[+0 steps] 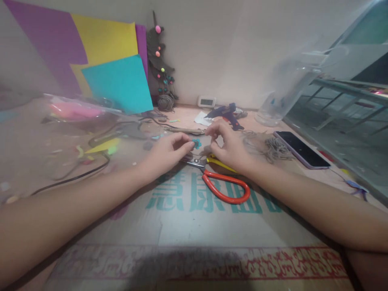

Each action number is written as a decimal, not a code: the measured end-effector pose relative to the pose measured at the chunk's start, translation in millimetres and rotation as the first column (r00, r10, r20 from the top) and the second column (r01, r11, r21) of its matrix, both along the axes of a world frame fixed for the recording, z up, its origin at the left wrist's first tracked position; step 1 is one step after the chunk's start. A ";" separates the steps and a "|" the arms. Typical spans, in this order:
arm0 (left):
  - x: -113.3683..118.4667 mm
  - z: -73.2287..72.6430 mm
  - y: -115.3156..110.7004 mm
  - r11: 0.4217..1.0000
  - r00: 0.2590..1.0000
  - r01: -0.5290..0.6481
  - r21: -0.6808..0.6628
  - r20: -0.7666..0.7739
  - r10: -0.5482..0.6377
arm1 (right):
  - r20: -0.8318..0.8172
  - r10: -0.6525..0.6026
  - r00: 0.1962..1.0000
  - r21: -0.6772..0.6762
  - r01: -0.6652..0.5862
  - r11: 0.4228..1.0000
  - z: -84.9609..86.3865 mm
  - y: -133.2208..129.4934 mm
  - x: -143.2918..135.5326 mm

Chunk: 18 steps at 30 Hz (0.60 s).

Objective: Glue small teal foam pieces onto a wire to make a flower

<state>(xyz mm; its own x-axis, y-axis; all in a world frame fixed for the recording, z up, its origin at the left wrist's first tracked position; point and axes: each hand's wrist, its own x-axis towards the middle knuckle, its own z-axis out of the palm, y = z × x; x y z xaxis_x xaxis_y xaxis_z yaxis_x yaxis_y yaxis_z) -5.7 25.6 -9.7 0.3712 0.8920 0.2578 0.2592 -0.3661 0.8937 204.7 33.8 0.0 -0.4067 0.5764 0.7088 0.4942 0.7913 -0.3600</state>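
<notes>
A small teal flower-shaped piece [197, 143] is pinched between the thumb and fingers of my left hand [171, 150]. Just to its right hovers my right hand [226, 145], fingers curled but apart, with nothing visible between them. Beneath both hands lies a pair of scissors [226, 186] with one red and one yellow handle loop; its blades are partly hidden by my left hand. A thin wooden stick [188, 130] lies behind my hands.
A dark glue gun [227, 115] and a small white display [207, 101] stand at the back. To the right are grey yarn [275, 148], a phone [300, 149] and a clear plastic jug [277, 97]. Coloured sheets [118, 85] lean against the wall; a black cord [72, 180] runs left.
</notes>
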 end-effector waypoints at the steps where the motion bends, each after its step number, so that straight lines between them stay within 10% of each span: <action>1: 0.1 -0.1 0.1 1.000 1.000 0.001 -0.004 0.002 -0.001 | 0.004 0.000 1.000 0.003 0.000 1.000 0.1 -0.1 0.1; 18: 1.0 1.7 -1.9 1.000 1.000 0.005 -0.018 -0.009 -0.005 | -0.112 0.026 0.993 -0.076 -0.035 0.997 -2.8 -1.9 1.7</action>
<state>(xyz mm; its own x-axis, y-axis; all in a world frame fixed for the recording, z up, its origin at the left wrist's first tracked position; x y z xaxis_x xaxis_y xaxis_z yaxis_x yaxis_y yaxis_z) -4.7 23.7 -8.0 0.3778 0.8947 0.2381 0.2658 -0.3511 0.8978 206.4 31.9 -2.8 -0.3460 0.6201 0.7041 0.4237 0.7729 -0.4724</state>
